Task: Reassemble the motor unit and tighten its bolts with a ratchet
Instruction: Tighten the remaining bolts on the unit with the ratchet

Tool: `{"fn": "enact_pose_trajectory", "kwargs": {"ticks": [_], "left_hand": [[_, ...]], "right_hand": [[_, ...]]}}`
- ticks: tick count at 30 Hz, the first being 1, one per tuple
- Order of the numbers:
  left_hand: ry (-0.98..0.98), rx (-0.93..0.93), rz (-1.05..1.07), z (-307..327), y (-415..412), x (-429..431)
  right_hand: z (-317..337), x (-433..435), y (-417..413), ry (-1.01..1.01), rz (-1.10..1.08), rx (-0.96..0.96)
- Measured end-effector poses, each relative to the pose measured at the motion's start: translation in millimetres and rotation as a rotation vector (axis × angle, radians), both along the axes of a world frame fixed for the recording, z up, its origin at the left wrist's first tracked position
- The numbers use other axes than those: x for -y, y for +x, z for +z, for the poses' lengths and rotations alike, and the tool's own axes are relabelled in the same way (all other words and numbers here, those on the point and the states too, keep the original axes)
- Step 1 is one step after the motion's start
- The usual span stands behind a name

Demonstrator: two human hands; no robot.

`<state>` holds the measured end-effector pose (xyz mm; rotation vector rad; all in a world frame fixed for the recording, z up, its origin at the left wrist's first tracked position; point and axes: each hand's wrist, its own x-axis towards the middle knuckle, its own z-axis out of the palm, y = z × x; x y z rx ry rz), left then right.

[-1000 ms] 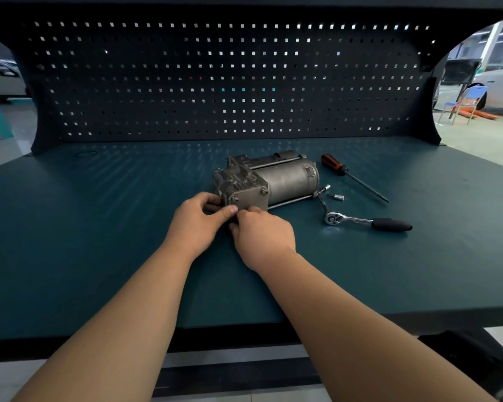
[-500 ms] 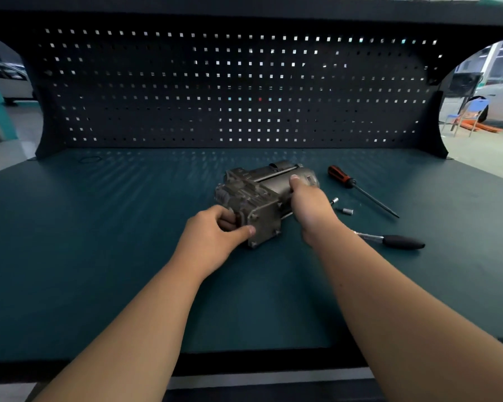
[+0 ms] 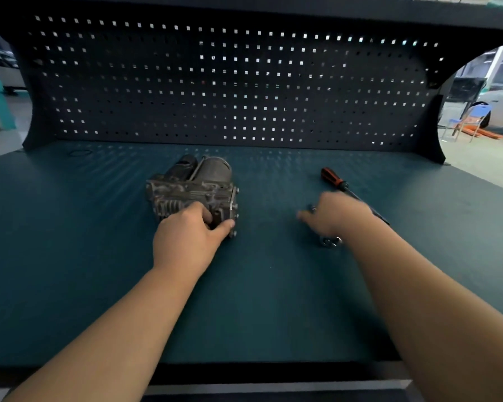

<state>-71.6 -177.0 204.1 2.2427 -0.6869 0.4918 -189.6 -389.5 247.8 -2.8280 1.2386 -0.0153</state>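
Note:
The grey metal motor unit [image 3: 195,187] lies on the dark green bench, its finned end block facing me and its cylinder pointing away. My left hand [image 3: 190,237] grips the near end of the block, thumb on its right corner. My right hand [image 3: 336,214] is blurred, well to the right of the motor, hovering over the ratchet with fingers stretched left and nothing held. Only the ratchet's shiny head [image 3: 329,241] shows below that hand; its handle is hidden under my forearm.
A screwdriver with a red and black handle [image 3: 333,178] lies behind my right hand, its shaft running under it. The pegboard back wall [image 3: 233,82] closes the far side. The bench's front edge [image 3: 273,369] is near my elbows.
The motor unit has been turned so its cylinder points away. My right hand let go of it and swung right to above the ratchet. My left hand kept its grip.

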Motion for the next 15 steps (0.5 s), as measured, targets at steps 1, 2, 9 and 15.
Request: {"fn": "enact_pose_trajectory", "kwargs": {"ticks": [1, 2, 9, 15], "left_hand": [[0.005, 0.016, 0.004, 0, -1, 1], [0.017, 0.059, 0.001, 0, -2, 0], [0.031, 0.383, -0.155, 5, -32, 4], [-0.185, -0.708, -0.271, 11, -69, 58]], "right_hand": [[-7, 1, -11, -0.001, -0.031, -0.111], [-13, 0, -17, -0.003, -0.041, -0.132], [-21, -28, -20, -0.153, 0.365, 0.178], [-22, -26, -29, -0.344, 0.629, 0.49]]}}
